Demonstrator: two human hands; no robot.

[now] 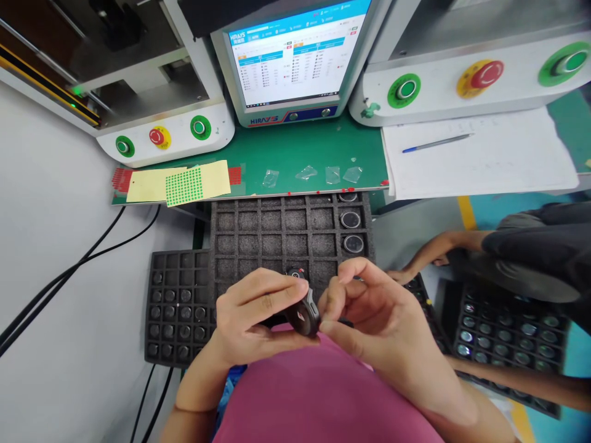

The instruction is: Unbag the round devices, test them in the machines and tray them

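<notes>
Watch (303, 318), smooth, dark and round with a grey button (314, 307) on its rim, is held over the near side of a rough charcoal foam tray (260, 246) of square cells, just off the near edge of the green counter (249, 147). Its marked face tilts left, the button side points towards the tray's right edge, and its visible long axis slants from the counter towards the pink shirt (323, 394). The left hand (258, 307) clamps it, thumb beneath and fingers above, while the right hand (385, 320) curls its fingers, thumb and fingertip close together beside the rim, though whether they pinch anything I cannot tell.
</notes>
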